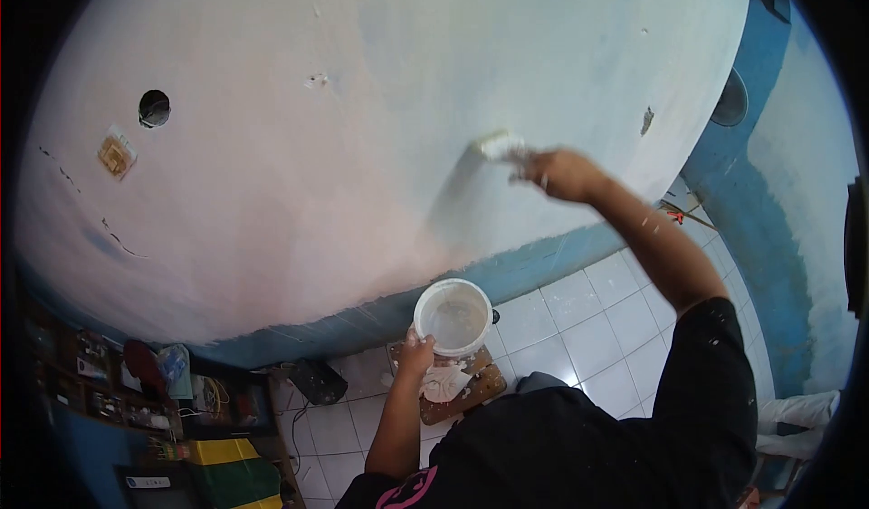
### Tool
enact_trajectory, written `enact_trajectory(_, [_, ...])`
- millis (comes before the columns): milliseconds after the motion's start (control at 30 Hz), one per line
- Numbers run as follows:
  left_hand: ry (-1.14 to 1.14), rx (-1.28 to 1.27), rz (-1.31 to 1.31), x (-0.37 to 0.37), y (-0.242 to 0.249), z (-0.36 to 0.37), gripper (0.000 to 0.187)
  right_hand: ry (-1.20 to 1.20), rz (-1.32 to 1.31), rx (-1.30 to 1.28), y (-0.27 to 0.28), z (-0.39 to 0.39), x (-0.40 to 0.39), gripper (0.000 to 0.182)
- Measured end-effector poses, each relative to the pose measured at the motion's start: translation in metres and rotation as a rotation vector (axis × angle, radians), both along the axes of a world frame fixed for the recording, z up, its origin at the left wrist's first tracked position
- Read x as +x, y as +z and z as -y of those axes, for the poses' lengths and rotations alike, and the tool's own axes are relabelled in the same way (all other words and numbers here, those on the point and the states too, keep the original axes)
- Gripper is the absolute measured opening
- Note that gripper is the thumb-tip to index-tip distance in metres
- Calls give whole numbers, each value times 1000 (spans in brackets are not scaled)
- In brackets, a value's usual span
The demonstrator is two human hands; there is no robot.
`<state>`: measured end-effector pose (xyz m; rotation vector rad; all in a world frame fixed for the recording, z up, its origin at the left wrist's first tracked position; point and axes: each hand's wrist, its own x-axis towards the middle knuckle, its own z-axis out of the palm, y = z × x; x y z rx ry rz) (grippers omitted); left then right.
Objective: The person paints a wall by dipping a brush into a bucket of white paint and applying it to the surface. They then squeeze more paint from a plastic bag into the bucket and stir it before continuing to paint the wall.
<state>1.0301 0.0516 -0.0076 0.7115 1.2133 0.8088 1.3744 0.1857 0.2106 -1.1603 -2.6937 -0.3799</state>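
My right hand is closed around the handle of a paintbrush, slightly blurred, with its pale bristles at the wall. The wall is covered in patchy white over pink and light blue, with a darker blue band along its foot. In my left hand is a round white bucket, gripped at its rim and side, its open top facing up. Whitish residue coats the inside of the bucket. Spots of white paint mark my right forearm.
Below the bucket is a small wooden stool with a white cloth on it. A cluttered shelf stands at lower left beside a black box. White floor tiles run along the wall. The wall has a round hole.
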Motion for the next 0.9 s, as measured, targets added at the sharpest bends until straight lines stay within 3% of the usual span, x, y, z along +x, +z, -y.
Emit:
enact_trajectory(67, [-2,-24,38,12,12,-4,47,-181,-59,-24,70,15,6,30])
enact_trajectory(100, [-4,-19,51,17,12,-5,47,-106,-80,140,86,16,15,33])
enact_trajectory(133, [-3,-11,65,21,13,-7,47,-29,-101,306,93,15,23,37])
enact_trajectory(233, [25,-40,55,39,21,-7,48,-90,-264,603,84,4,36,46])
enact_trajectory(333, [45,-26,-15,49,11,-5,48,-164,-223,516,2,-19,43,42])
enact_trajectory(467, [46,36,-57,45,-13,0,49,-67,-156,145,-107,5,26,36])
enact_trajectory(600, [90,-41,-137,54,15,14,47,28,-30,-27,-152,3,19,25])
enact_trajectory(667, [94,2,-160,52,3,11,45,57,54,-111,-105,-4,19,22])
enact_trajectory(767, [131,122,-149,44,-23,7,46,75,-101,38,-16,-16,23,13])
enact_trajectory(833, [116,17,-105,58,26,14,45,37,-185,196,45,-5,24,14])
enact_trajectory(900, [126,-39,-69,65,45,11,45,108,-302,469,73,2,26,31])
